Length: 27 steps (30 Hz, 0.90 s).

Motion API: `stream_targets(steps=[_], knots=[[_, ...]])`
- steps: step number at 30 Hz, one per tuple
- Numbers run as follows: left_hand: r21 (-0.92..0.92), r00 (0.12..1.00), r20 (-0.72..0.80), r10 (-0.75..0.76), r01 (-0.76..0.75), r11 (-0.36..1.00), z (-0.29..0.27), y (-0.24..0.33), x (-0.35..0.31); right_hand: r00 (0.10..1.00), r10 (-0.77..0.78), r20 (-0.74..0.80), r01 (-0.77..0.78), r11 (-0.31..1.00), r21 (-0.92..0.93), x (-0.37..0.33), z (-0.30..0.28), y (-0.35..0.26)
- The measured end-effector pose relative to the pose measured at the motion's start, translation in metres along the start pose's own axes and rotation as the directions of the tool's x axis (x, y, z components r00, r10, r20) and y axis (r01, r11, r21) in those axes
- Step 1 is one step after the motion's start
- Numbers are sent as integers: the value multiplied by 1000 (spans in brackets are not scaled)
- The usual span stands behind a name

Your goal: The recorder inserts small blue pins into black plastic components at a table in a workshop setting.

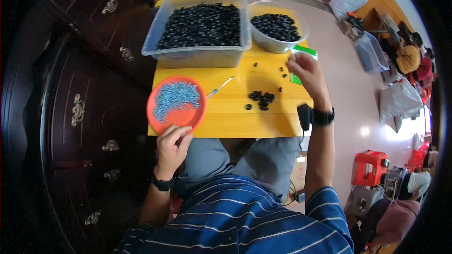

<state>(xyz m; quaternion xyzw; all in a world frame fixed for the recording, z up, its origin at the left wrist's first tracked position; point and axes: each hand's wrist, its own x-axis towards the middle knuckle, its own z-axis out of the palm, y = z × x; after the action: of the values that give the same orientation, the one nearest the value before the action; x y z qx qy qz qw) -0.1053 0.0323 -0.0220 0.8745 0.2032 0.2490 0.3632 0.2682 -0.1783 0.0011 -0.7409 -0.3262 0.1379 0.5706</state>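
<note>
My left hand (173, 149) is at the near rim of an orange-red plate (201, 116), its fingers curled against the thumb. Anything it pinches is too small or hidden to see. A heap of thin blue-grey metal pins (176, 98) lies on the plate. Over the table's right side, my right hand (307, 71) is raised with fingertips drawn together; what they hold, if anything, cannot be made out. Below and left of it lies a small pile of shiny black bead-like pieces (264, 99), with several single ones scattered around. A slim white-and-blue pen-like tool (220, 87) rests beside the plate.
A big clear bin (202, 56) of black pieces stands at the back of the yellow table (221, 124). Right of it is a round clear tub (273, 44) of similar pieces. A green-and-white packet (296, 76) lies under my right hand. Dark drawers (94, 113) flank the left.
</note>
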Motion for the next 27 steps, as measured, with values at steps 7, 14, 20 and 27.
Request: stream_targets(steps=[7, 14, 20, 27], knots=[[258, 997, 79, 18, -38, 966, -15, -28, 33, 977, 213, 24, -209, 924, 321, -98, 32, 26], [376, 978, 159, 132, -184, 908, 3, -40, 57, 960, 279, 17, -264, 882, 392, -132, 50, 28], [397, 981, 179, 77, -143, 907, 2, -46, 55, 951, 308, 17, -288, 868, 404, -134, 49, 28], [371, 972, 210, 109, -183, 910, 1, -41, 59, 958, 288, 16, -267, 867, 420, -132, 52, 37]])
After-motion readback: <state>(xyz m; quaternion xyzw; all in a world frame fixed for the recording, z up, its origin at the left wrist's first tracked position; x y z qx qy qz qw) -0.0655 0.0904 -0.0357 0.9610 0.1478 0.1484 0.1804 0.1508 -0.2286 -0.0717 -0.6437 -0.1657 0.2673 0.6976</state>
